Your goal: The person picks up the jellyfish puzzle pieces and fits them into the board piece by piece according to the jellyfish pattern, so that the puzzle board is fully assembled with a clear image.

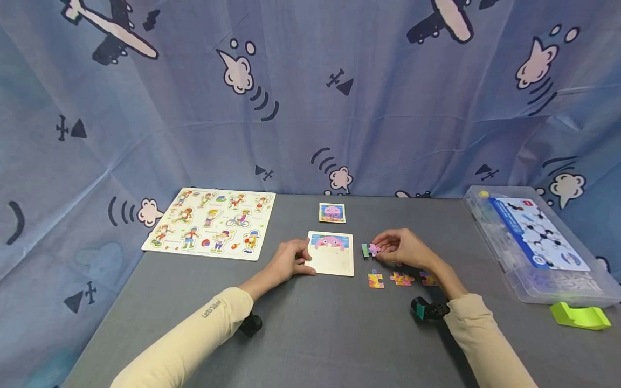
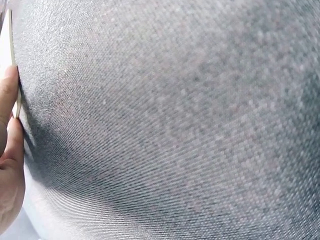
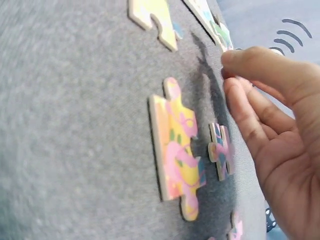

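Note:
My left hand [image 1: 290,260] grips the left edge of a small wooden puzzle tray [image 1: 335,268]. A pink cartoon animal [image 1: 331,242] fills its upper part; its lower part is bare wood. In the left wrist view, the left fingers [image 2: 9,95] sit along the tray's pale edge [image 2: 11,40]. Right of the tray, my right hand [image 1: 406,249] pinches a pink jigsaw piece [image 1: 373,249] between thumb and fingertips, beside a green part [image 1: 365,251]. Below that hand lie yellow-and-pink pieces [image 1: 375,280], one of them large in the right wrist view [image 3: 177,150].
A small picture card [image 1: 332,213] lies behind the tray. At the left is a large board of sports figures [image 1: 211,221]. A clear plastic case [image 1: 538,242] and a bright green holder [image 1: 579,316] stand at the right. A patterned curtain [image 1: 301,108] hangs behind the grey table.

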Tool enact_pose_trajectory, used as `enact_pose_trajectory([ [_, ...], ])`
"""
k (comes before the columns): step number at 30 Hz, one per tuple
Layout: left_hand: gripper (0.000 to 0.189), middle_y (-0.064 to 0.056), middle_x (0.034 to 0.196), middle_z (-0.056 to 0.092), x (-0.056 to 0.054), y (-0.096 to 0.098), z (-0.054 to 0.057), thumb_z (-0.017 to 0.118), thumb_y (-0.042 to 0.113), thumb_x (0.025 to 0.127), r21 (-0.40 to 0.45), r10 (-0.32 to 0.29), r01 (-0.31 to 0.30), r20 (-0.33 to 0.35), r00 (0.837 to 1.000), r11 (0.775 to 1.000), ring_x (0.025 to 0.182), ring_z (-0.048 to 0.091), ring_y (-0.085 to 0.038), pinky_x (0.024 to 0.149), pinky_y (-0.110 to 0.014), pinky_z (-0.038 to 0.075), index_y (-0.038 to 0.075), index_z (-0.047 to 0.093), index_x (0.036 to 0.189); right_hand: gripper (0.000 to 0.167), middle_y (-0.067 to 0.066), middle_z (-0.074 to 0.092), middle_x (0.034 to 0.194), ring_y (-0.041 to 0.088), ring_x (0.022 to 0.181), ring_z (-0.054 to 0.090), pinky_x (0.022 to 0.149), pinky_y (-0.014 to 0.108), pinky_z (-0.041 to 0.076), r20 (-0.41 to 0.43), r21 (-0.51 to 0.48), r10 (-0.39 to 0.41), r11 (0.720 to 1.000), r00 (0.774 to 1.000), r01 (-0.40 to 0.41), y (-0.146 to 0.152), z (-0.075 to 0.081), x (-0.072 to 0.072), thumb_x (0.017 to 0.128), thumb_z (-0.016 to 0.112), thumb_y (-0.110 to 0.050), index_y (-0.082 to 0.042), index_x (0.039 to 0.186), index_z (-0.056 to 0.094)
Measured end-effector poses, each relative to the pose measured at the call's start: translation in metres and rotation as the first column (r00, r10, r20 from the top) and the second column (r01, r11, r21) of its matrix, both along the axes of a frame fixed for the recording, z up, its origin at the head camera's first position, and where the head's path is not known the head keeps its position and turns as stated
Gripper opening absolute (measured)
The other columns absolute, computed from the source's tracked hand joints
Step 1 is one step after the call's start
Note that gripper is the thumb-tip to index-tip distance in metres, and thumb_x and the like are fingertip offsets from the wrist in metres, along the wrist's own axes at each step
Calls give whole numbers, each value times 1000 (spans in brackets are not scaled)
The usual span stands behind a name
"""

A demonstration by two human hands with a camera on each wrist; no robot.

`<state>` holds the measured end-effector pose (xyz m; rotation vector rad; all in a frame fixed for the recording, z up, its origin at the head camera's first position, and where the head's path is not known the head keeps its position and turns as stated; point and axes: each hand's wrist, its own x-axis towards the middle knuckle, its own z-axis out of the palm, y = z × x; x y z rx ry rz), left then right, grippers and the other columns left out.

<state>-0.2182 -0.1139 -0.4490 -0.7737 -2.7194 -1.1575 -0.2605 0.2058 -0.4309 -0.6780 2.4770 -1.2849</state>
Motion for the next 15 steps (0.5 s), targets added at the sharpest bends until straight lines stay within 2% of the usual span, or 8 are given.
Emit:
enact_pose_trajectory([
  [6,27,-8,85,62,0,1,2,87,14,68,-6,22,-21,41,999,1000,76,58,-17,70,-26,48,4,63,75,35,16,66,96,14,83,63,72,23,52,74,-126,-82,988,994,91,1,-5,2,81,76,-8,8,109,63],
  [15,27,-8,86,63,0,2,3,87,14,67,-6,29,-29,52,998,1000,75,56,-16,70,-24,46,3,63,74,35,15,66,92,13,79,63,70,22,52,73,-181,-139,972,988,150,-5,-7,10,81,76,-7,11,107,63],
])
